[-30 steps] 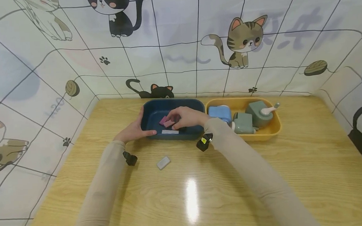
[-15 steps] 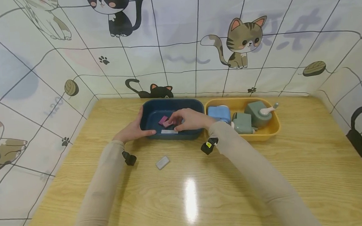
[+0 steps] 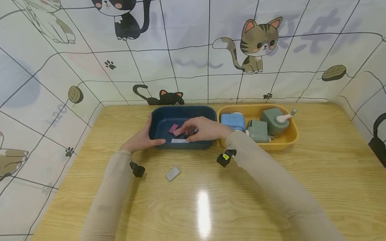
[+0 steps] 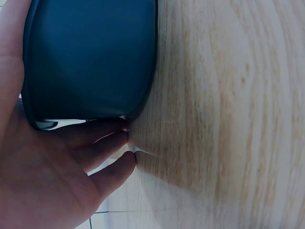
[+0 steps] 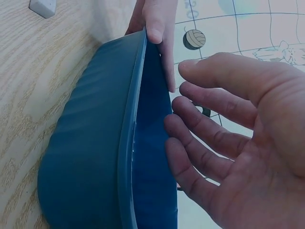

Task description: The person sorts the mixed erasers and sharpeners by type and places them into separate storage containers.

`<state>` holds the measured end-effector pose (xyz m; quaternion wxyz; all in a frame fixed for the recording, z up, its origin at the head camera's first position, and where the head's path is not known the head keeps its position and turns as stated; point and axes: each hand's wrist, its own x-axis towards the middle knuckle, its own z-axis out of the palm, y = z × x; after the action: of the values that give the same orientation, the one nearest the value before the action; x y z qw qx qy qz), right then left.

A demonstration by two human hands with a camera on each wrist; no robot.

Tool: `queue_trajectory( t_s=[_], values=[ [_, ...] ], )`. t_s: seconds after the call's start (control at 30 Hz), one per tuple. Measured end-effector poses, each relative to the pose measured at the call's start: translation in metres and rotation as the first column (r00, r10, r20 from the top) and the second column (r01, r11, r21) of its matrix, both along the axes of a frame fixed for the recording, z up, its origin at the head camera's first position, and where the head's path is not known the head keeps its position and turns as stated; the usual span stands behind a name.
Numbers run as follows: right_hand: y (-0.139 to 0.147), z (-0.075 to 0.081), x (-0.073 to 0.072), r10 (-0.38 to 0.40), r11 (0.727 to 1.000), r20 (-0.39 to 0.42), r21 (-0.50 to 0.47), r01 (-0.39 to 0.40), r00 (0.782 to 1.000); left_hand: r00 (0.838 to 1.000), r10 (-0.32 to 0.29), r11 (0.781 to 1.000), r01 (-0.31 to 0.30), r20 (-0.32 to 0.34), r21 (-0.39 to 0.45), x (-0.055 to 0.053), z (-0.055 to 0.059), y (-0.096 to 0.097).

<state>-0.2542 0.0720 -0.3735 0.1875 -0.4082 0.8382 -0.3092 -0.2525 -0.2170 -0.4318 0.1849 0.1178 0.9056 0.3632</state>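
Observation:
My left hand (image 3: pixel 142 136) grips the left end of a dark blue bin (image 3: pixel 158 117). Its thumb lies over the front rim and the fingers reach round the end and lower side, as the left wrist view shows. Over the bin's middle hovers my right hand (image 3: pixel 204 129), fingers loosely bent. In the right wrist view nothing shows between thumb and fingers. Near those fingertips lie two small pink pieces, a darker block (image 3: pixel 172 128) and a lighter block (image 3: pixel 178 131). A white strip (image 3: pixel 180 140) shows along the bin's near inner side. The right hand hides part of the bin's inside.
A small grey-white block (image 3: pixel 173 174) lies on the wooden table (image 3: pixel 172 216) in front of the bin. Right beside the bin stands a yellow bin (image 3: pixel 290 139) with a blue container (image 3: pixel 233 120) and green pump bottles (image 3: pixel 274 121). A cat-patterned sheet (image 3: pixel 193 58) backs the table.
My right hand has shifted slightly right and toward me, its wrist turning a little. The left hand keeps its grip on the bin, and the pink pieces stay about where they were.

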Motion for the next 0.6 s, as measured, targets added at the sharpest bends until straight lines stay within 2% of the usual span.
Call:
queue_trajectory(
  t_s=[0.6],
  values=[
    [-0.003,0.003,0.018,0.054,0.995,0.026,-0.085,-0.051,0.998,1.000,0.001,1.000,-0.001,-0.005,0.001,0.002,0.001,0.001]
  ],
)
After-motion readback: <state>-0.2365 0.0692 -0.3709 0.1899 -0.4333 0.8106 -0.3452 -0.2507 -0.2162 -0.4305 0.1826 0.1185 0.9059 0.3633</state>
